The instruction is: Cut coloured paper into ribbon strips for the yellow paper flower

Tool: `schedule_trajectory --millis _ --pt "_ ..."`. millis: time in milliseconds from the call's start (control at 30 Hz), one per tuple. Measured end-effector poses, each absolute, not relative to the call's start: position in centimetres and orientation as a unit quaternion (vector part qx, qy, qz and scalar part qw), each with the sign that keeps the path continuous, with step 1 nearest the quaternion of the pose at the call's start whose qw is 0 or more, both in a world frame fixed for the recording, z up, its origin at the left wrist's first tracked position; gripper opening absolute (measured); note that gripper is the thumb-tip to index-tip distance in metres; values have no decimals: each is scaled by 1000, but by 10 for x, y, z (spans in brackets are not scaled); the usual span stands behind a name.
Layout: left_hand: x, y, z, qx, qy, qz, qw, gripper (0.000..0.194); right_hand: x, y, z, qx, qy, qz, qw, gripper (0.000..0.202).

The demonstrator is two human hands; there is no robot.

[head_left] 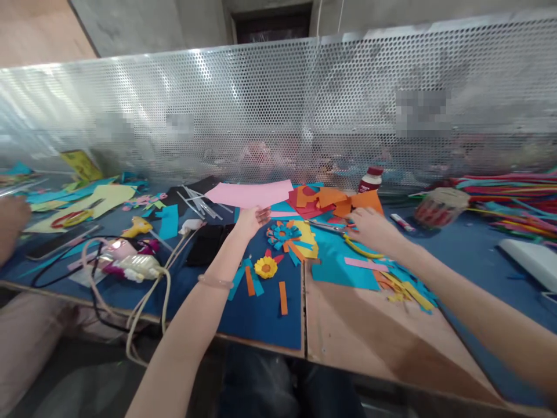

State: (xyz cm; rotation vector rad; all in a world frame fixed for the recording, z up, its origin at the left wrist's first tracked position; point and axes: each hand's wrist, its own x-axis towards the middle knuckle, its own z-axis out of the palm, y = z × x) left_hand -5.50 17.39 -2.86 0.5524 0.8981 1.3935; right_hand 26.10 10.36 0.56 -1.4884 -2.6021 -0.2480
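Observation:
My left hand (256, 219) reaches across the table with its fingers closed on the lower edge of a pink sheet of paper (252, 193), which is held up off the table. My right hand (369, 227) is closed around a pair of scissors (327, 226), its blades pointing left and a curved yellow part showing below the fingers. Orange paper pieces (331, 197) lie just behind that hand. Between my forearms are a blue and orange paper flower (284, 234), a small yellow paper flower (266, 267) and an orange strip (283, 298).
Left are a phone (206, 245), a yellow glue gun (138, 226), a power strip with cables (130, 261) and a neighbour's hand (12, 223). Right are a dark red bottle (371, 180), a glue stick (402, 222) and coloured pipe cleaners (513, 203). A perforated metal panel (278, 110) stands behind.

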Motion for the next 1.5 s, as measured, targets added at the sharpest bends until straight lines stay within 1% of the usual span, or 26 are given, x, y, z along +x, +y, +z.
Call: schedule_trajectory --millis 33,67,100,133,167,267,367,433,533,667,833,900,1000,1133,1200,1367,1500 --pt "-57 175 -29 244 390 610 645 14 245 84 3 -469 -876 -75 81 28" --pt "-59 175 -29 247 386 608 649 14 227 64 -1 -403 -907 -53 112 31" --pt "-61 176 -29 249 381 605 653 14 210 44 -6 -315 -941 -46 114 34" --pt "-62 177 -29 251 377 603 657 14 194 26 -11 -240 -962 -70 109 34" --pt "-64 177 -29 253 373 602 659 14 180 12 -17 -198 -969 -103 104 33" --pt "-67 176 -27 255 366 603 662 13 155 -10 -26 -102 -976 -171 89 27" --pt "-70 173 -23 256 360 603 664 12 146 -7 -28 -47 -971 -205 110 25" --pt "-71 171 -20 255 360 604 664 13 139 -1 -28 -44 -966 -212 139 26" --pt "-73 171 -17 244 370 610 657 14 118 9 -31 -86 -966 -175 170 29" --pt "-73 172 -15 228 387 615 648 13 82 22 -42 -160 -961 -144 173 32" --pt "-72 171 -14 225 391 614 647 13 59 31 -57 -246 -945 -145 156 17" --pt "-73 171 -15 228 388 614 648 13 58 30 -60 -267 -940 -145 152 16" --pt "-75 173 -17 234 379 614 652 13 59 26 -58 -263 -944 -127 153 19" --pt "-78 177 -20 242 365 615 655 13 63 20 -51 -271 -940 -69 197 23" --pt "-79 179 -21 245 362 617 655 12 64 21 -50 -279 -937 -59 204 22" --pt "-81 181 -24 247 361 616 655 11 61 29 -50 -261 -949 -77 159 25" --pt "-81 182 -24 251 364 613 655 12 56 34 -50 -256 -954 -76 140 25"
